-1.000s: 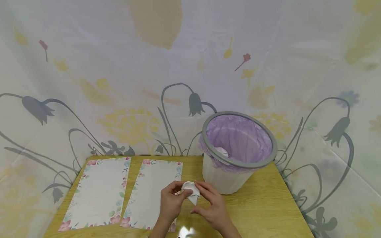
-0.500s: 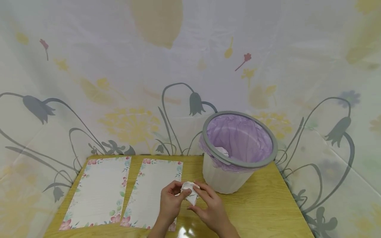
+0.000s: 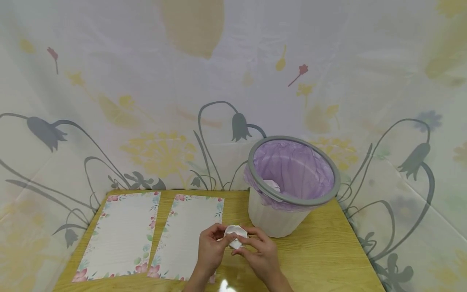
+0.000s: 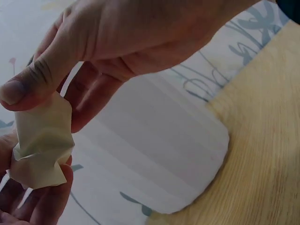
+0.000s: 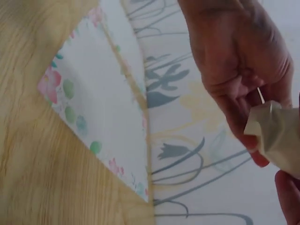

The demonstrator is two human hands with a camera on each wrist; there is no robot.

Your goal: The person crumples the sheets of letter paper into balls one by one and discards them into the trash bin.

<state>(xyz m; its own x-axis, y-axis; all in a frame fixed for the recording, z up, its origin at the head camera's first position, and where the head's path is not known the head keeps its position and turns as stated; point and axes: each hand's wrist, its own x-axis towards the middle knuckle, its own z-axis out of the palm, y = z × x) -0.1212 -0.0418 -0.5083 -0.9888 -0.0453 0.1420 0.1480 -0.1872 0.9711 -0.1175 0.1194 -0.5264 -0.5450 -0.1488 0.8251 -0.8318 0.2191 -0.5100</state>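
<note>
Between my two hands is a crumpled piece of white paper (image 3: 237, 231), folded small and creased. My left hand (image 3: 211, 249) pinches its left side, the thumb laid across the front. My right hand (image 3: 263, 253) grips the lower right part with thumb and fingers. In the left wrist view the crumpled paper (image 4: 44, 140) shows folds and a ragged lower edge between both hands. The right wrist view has part of the paper (image 5: 276, 136) at its right edge, beside the fingers of my right hand (image 5: 243, 61).
Behind the hands stands a white wastebasket (image 3: 273, 221) with a grey rim and a purple liner (image 3: 295, 170); some white paper (image 3: 271, 185) lies inside. Two flower-bordered sheets, the left sheet (image 3: 118, 235) and the right sheet (image 3: 182, 239), lie flat on the wooden table (image 3: 328, 251). A patterned curtain hangs behind.
The pointed lower end of the paper has been folded up, so the piece looks shorter and rounder. My right fingers have closed in on it. The wastebasket and sheets have stayed put.
</note>
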